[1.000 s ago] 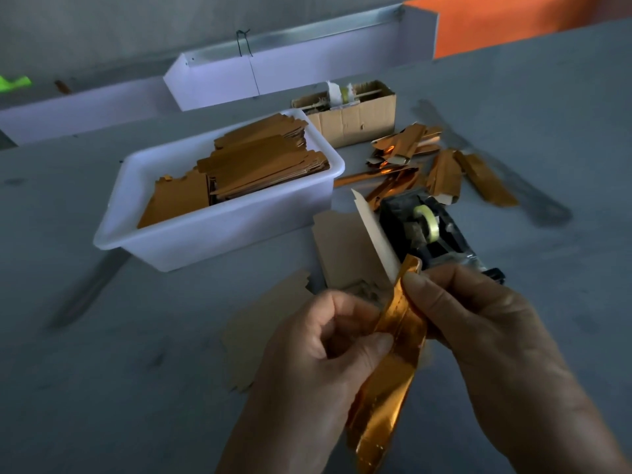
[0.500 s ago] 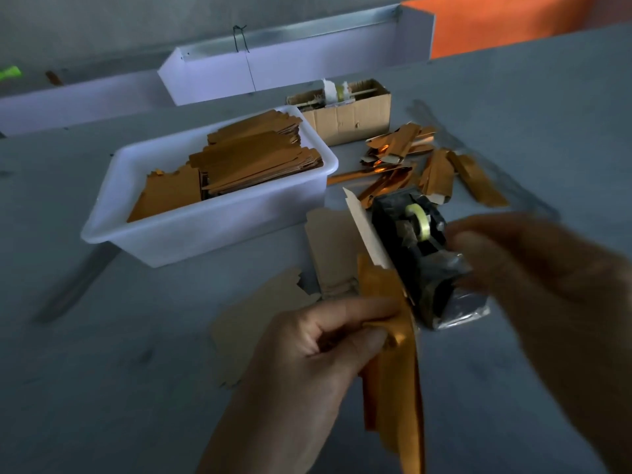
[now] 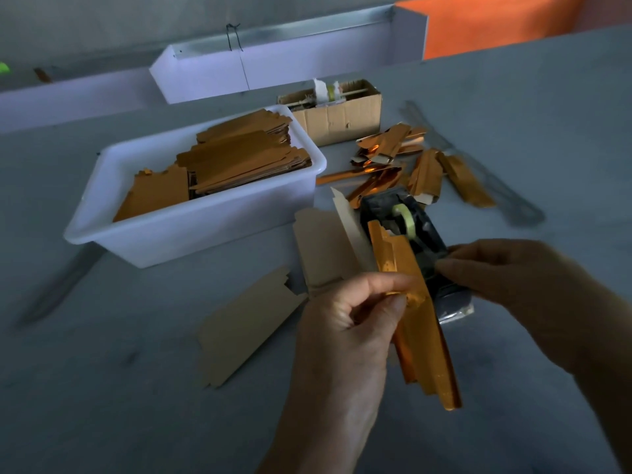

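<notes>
Gold sleeve [image 3: 422,340] pinched in left hand [image 3: 345,323], right hand [image 3: 513,278] at tape dispenser [image 3: 425,232], grip unclear

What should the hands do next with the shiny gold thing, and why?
Probably the right hand should pull a short strip off the tape dispenser. The left hand pinches the folded gold sleeve right beside it, and the right hand's fingertips are at the dispenser's near end, so tape to fasten the fold seems the likely next step. Whether they already pinch tape is unclear.
</notes>
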Available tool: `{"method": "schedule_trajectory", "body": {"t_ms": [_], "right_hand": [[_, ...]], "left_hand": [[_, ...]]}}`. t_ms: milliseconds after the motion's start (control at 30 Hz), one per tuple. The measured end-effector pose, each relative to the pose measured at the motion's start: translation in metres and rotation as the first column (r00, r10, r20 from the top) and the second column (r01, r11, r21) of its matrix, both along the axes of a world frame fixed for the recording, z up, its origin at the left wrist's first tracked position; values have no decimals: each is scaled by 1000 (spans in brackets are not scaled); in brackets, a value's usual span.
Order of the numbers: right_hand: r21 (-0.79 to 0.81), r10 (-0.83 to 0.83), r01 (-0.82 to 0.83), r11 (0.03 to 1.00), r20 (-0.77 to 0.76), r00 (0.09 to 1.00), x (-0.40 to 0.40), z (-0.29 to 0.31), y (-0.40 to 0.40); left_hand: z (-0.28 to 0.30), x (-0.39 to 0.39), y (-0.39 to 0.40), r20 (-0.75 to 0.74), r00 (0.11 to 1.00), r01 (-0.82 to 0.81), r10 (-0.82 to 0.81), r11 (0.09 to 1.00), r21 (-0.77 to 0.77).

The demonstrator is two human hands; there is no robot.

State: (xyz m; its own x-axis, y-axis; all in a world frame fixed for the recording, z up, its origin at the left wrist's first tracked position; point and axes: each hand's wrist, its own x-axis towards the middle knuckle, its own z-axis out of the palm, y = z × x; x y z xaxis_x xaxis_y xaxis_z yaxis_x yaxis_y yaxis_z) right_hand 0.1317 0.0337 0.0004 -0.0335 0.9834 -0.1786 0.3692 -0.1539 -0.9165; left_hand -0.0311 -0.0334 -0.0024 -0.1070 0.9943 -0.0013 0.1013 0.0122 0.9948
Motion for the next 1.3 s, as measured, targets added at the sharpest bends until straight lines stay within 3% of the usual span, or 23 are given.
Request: {"method": "schedule_trajectory", "body": {"t_ms": [133, 267, 333, 567, 733, 900, 1100, 1167, 1300], "right_hand": [[60, -40, 43, 997, -60, 997, -5, -4, -4], [11, -67, 74, 997, -322, 944, -8, -6, -11], [-5, -90, 95, 995, -373, 923, -5, -6, -15], [159, -162, 176, 972, -95, 982, -4, -13, -32], [215, -220, 237, 948, -102, 970, -13, -15, -38], [173, -210, 226, 959, -104, 972, -12, -17, -40], [116, -191, 224, 968, -243, 951, -10, -23, -40], [140, -185, 214, 967, -198, 963, -11, -22, -40], [416, -203, 93, 905, 228, 952, -13, -15, -39]], "left_hand": [[-3, 13, 4, 23, 1000, 10, -10, 1000, -27], [-5, 22, 5, 93, 996, 6, -1, 999, -54], [-6, 23, 6, 107, 994, 4, 2, 999, -48], [-6, 21, 9, 155, 988, -19, 18, 1000, 8], [-5, 24, 11, 164, 986, -26, 16, 998, 61], [-7, 25, 15, 114, 993, 8, -13, 999, 45], [-6, 28, 20, 80, 996, 24, -26, 999, 21], [-5, 28, 21, 80, 996, 26, -27, 1000, 15], [-1, 26, 22, 80, 996, 44, -44, 999, -3]]}}
